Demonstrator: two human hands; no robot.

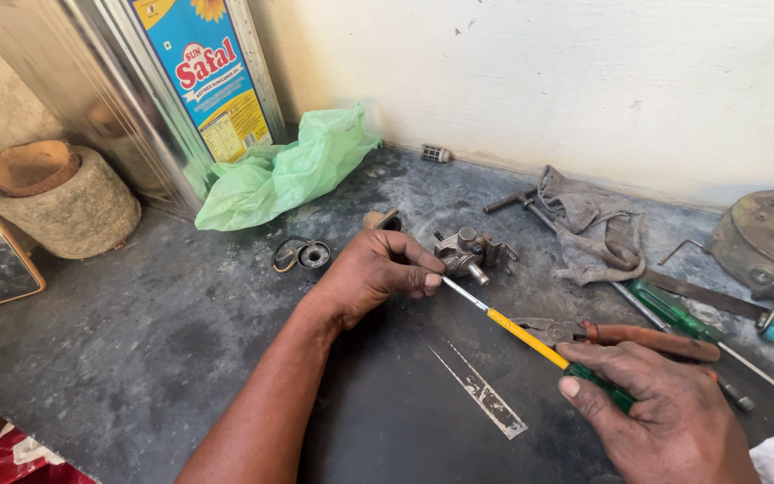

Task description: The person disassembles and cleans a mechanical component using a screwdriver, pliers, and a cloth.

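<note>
Right hand [665,412] clamps screwdriver [530,339] handle; shaft angles up-left; left hand [378,269] pinches tip.

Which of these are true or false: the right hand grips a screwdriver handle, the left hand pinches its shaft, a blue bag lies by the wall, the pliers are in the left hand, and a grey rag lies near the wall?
1. The right hand grips the green handle of the screwdriver. True.
2. The left hand pinches the screwdriver's metal shaft near the tip. True.
3. A blue bag lies by the wall. False: the plastic bag is light green.
4. The pliers are in the left hand. False: they lie on the dark worktop, between the two hands.
5. A grey rag lies near the wall. True.
</note>
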